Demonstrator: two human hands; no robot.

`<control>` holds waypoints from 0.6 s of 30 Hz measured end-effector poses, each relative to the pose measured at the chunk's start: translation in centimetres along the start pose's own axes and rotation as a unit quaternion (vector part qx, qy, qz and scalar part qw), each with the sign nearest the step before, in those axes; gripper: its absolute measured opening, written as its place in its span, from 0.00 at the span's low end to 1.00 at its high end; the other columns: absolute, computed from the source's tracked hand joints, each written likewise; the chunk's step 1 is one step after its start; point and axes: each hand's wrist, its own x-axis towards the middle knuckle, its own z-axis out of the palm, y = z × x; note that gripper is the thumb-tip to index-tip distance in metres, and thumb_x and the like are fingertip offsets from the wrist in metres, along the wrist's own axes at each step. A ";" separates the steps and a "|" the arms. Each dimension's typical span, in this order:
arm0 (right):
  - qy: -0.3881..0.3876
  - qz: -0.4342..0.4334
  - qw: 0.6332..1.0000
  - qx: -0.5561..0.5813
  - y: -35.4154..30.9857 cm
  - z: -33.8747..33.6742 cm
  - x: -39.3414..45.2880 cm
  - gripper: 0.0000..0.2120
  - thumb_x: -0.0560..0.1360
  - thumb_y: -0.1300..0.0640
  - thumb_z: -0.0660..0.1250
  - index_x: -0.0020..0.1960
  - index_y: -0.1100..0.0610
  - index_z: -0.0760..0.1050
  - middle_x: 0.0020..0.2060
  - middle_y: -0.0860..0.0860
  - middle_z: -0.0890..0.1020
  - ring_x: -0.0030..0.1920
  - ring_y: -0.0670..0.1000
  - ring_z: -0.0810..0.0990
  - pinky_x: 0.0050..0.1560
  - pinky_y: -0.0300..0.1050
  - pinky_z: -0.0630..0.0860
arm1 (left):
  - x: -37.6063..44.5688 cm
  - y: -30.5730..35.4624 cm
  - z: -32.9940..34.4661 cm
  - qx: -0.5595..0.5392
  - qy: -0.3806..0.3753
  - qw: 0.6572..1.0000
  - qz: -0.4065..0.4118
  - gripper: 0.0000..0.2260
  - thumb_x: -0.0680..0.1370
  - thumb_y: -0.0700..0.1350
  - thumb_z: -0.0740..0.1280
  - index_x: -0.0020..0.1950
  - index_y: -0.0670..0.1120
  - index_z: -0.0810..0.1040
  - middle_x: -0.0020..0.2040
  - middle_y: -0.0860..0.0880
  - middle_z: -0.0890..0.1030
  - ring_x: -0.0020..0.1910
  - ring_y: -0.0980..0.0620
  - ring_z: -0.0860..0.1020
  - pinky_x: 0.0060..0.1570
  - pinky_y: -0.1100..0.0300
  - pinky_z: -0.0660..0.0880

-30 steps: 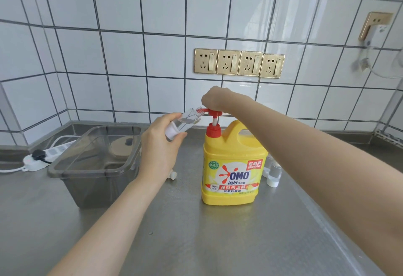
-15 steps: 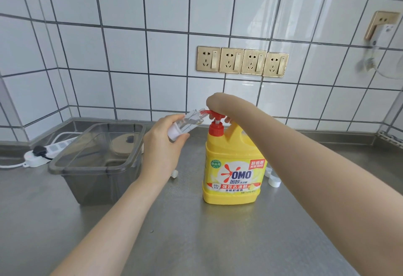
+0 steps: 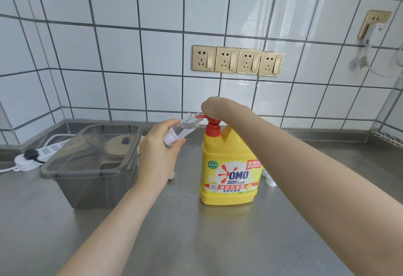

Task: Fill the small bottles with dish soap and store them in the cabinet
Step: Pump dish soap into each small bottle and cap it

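White-tiled walls back a steel table (image 3: 196, 243). Left hand (image 3: 160, 151) is clamped round a small clear bottle (image 3: 185, 128) — long axis tilted up and right, its open mouth meeting the red pump spout (image 3: 201, 117) of the yellow dish soap jug (image 3: 231, 173). Right hand (image 3: 214, 106) lies closed over the pump head. A little clear liquid shows in the bottle. Grey bin (image 3: 87, 166) at left appears to hold no bottles; white caps (image 3: 270, 181) stand just right of the jug.
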 end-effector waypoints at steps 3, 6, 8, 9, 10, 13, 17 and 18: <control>0.006 -0.015 0.999 -0.033 -0.2 -0.7 -0.2 0.17 0.78 0.64 0.52 0.31 0.59 0.66 0.30 0.53 0.70 0.30 0.52 0.70 0.33 0.43 0.68 | 0.4 0.2 -0.2 -0.010 -0.003 1.000 0.009 0.18 0.71 0.38 0.73 0.60 0.49 0.78 0.55 0.55 0.80 0.53 0.56 0.77 0.54 0.60 0.75; 0.025 -0.018 0.999 -0.024 -0.7 -1.5 -0.5 0.16 0.78 0.64 0.52 0.31 0.60 0.64 0.29 0.53 0.69 0.27 0.49 0.68 0.28 0.40 0.64 | 0.9 0.5 -0.3 -0.009 0.004 1.000 0.014 0.18 0.71 0.39 0.74 0.60 0.49 0.79 0.54 0.53 0.81 0.52 0.55 0.78 0.51 0.68 0.73; 0.048 -0.017 0.998 -0.032 -0.6 -1.9 -0.4 0.15 0.77 0.63 0.53 0.32 0.60 0.64 0.28 0.54 0.70 0.26 0.50 0.68 0.28 0.40 0.63 | 1.2 0.8 -0.4 -0.003 0.007 1.000 0.020 0.18 0.71 0.38 0.74 0.59 0.48 0.79 0.53 0.53 0.81 0.51 0.55 0.78 0.49 0.71 0.71; 0.055 -0.027 0.997 -0.041 -0.4 -2.0 -0.3 0.14 0.77 0.62 0.54 0.32 0.59 0.64 0.28 0.54 0.70 0.27 0.50 0.67 0.28 0.40 0.63 | 1.2 0.9 -0.4 0.000 0.008 1.000 0.023 0.18 0.71 0.38 0.74 0.59 0.48 0.79 0.53 0.53 0.81 0.51 0.55 0.78 0.49 0.71 0.71; 0.063 -0.039 0.996 -0.047 -0.3 -2.1 -0.2 0.13 0.76 0.61 0.55 0.33 0.59 0.63 0.28 0.53 0.69 0.27 0.50 0.66 0.28 0.40 0.63 | 1.3 0.9 -0.4 0.001 0.008 1.000 0.025 0.18 0.70 0.38 0.74 0.59 0.48 0.79 0.53 0.53 0.81 0.50 0.54 0.78 0.50 0.69 0.72; 0.061 -0.049 0.995 -0.060 -0.4 -2.3 -0.5 0.14 0.77 0.61 0.55 0.33 0.59 0.62 0.30 0.53 0.68 0.28 0.50 0.65 0.29 0.40 0.62 | 1.2 0.9 -0.4 0.001 0.009 1.000 0.028 0.18 0.71 0.38 0.74 0.59 0.47 0.79 0.54 0.52 0.82 0.51 0.54 0.79 0.52 0.62 0.74; 0.024 -0.029 0.997 -0.063 -0.4 -2.2 -1.1 0.17 0.79 0.65 0.52 0.31 0.61 0.65 0.29 0.55 0.71 0.26 0.50 0.69 0.29 0.39 0.65 | 1.1 0.8 -0.4 -0.008 0.005 1.000 0.027 0.18 0.71 0.38 0.74 0.60 0.48 0.79 0.54 0.52 0.81 0.52 0.54 0.79 0.54 0.59 0.75; 0.011 -0.032 0.997 -0.068 -0.3 -2.1 -1.2 0.17 0.79 0.65 0.52 0.32 0.62 0.66 0.30 0.56 0.72 0.26 0.50 0.70 0.28 0.39 0.66 | 1.1 0.7 -0.4 -0.009 0.005 1.000 0.027 0.18 0.71 0.38 0.74 0.60 0.48 0.79 0.54 0.52 0.81 0.52 0.54 0.79 0.53 0.60 0.75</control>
